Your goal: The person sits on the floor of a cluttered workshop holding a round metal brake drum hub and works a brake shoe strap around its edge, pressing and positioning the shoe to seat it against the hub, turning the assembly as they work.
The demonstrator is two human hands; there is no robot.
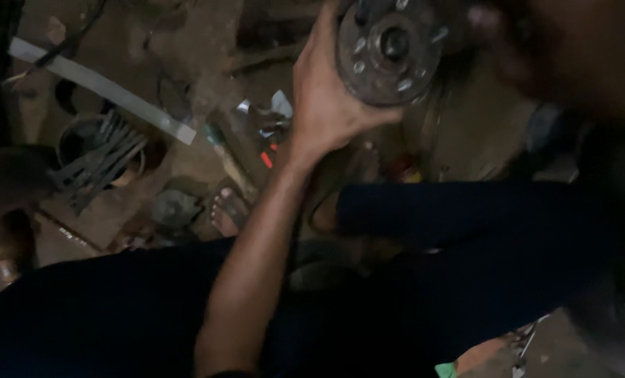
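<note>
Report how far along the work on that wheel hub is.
Done: the wheel hub is bare, its studs and centre bore exposed. In hand: the left hand grips its rim; the right hand is a blur beside it. Left: cannot tell; tools lie in a round container.

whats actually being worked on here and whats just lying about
In hand:
- round metal hub with studs
- left hand, gripping the hub's edge
- right hand, blurred beside the hub

Lying about:
- pan of metal tools
- flat metal bar

The right hand (pixel 536 49) is only a dark blur, and the top edge cuts off the wheel hub (pixel 389 49).
</note>
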